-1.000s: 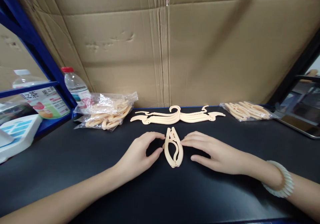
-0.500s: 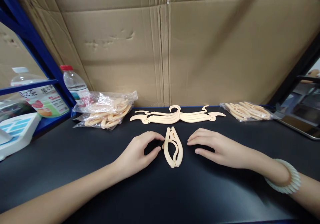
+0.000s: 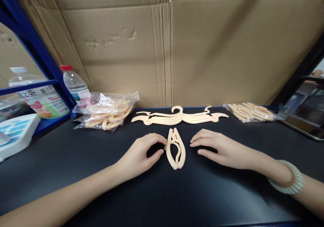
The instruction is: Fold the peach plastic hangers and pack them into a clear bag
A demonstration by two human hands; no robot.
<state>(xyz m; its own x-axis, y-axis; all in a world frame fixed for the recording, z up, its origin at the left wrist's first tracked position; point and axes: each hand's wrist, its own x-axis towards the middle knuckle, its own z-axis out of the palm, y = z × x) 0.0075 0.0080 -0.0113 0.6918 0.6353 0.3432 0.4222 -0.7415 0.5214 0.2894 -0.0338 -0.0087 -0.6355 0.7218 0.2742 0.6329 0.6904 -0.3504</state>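
Note:
A folded cream-coloured clothes hanger [image 3: 169, 154] lies on the black table between my hands, its hook tucked inside the two arms. My left hand [image 3: 141, 152] rests just left of it, thumb and fingers apart, the fingertips at or very near its edge; whether they touch I cannot tell. On the other side, my right hand [image 3: 217, 148] lies on the table with fingers stretched toward the hanger and a gap between them. Behind these, unfolded cream hangers [image 3: 167, 120] lie spread out side to side, closely stacked, with a hook standing out at the middle.
Clear bags of folded hangers [image 3: 111, 114] are piled at back left, beside a red-capped bottle [image 3: 76, 85]. Another bagged set [image 3: 250, 112] lies at back right. Cardboard [image 3: 222, 45] walls the back. A blue frame [image 3: 32, 38] and a white-and-blue object [image 3: 19, 132] stand left.

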